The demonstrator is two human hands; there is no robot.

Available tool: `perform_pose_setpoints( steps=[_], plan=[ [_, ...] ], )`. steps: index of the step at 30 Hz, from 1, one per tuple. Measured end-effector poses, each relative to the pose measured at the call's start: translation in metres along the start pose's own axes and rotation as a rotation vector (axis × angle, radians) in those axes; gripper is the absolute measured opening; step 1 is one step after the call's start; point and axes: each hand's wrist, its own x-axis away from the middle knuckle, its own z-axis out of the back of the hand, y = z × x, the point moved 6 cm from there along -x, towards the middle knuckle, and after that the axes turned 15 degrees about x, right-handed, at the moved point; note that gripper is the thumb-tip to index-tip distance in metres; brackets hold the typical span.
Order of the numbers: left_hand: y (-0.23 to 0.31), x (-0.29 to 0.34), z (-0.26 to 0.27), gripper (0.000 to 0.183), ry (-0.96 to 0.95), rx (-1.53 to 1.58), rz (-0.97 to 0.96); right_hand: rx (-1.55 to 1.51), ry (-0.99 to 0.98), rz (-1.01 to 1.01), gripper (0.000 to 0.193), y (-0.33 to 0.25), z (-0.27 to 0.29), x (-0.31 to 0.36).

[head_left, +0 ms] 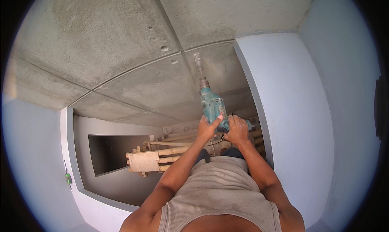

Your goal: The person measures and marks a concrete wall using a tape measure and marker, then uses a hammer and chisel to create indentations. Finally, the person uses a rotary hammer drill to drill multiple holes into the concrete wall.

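Note:
A teal power drill [212, 105] is held out in front of me, its chuck end pointing away. A dusty, thick bit [198, 62] extends from the metal chuck; whether its tip touches the concrete behind it, I cannot tell. My left hand [209, 128] is closed around the left side of the drill's body, thumb lying along it. At the rear right, my right hand [237, 129] wraps around the drill's grip, hiding the trigger. Beyond the bit spreads a rough grey concrete surface [121, 37] with straight grooves and small round holes [164, 48].
Bamboo poles and a wooden board [144, 162] form a platform below me. A pale wall panel [287, 102] rises close on the right. At left are a framed opening [67, 130], a dark rectangular recess [107, 151] and a small green tool [68, 178].

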Motion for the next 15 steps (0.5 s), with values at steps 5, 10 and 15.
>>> perform_pose_setpoints(
  steps=[5,10,15],
  plan=[
    [0.0028,0.0,-0.0003,0.073,0.004,-0.002,0.014,0.0,-0.009,-0.009,0.065,0.0001,0.0019,-0.0015],
    [-0.0003,-0.0047,0.0014,0.073,-0.014,0.002,0.0,0.008,-0.001,-0.005,0.066,-0.0009,-0.0022,-0.001],
    [-0.0027,-0.0079,0.0017,0.074,-0.009,0.049,-0.031,0.018,0.005,0.008,0.065,-0.0026,0.0062,-0.0038]
  ],
)
